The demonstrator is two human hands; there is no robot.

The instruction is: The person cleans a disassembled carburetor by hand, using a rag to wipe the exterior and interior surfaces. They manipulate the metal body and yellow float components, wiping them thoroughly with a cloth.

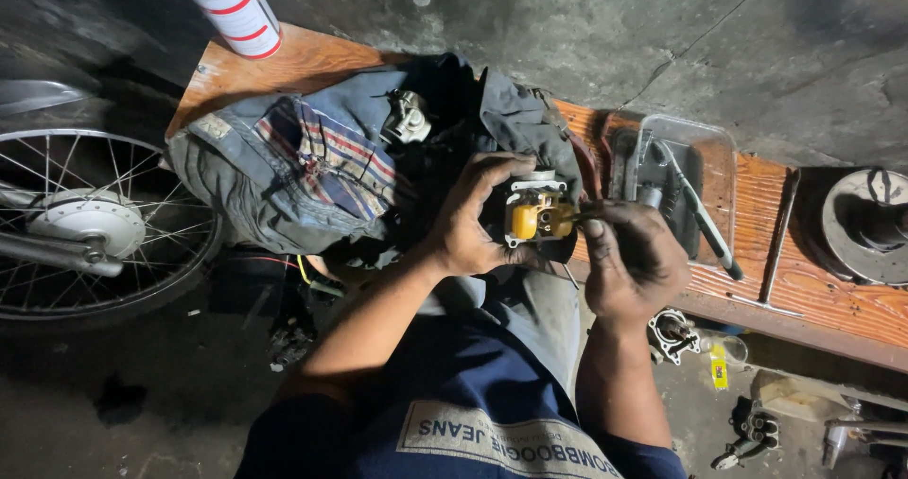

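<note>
Left of the bench (813,299) stands a wheel (90,224). On the bench's rag (312,167), the left hand (468,219) cups a carburetor (534,212) with its yellow float exposed; the right hand (629,257) pinches a thin tool at it. Disassembly looks underway, bowl already off.

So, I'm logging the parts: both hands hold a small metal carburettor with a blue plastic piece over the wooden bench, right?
Not quite: the head view shows the plastic piece on the small metal carburettor is yellow, not blue. Both hands, left and right, hold it over the wooden bench.
</note>
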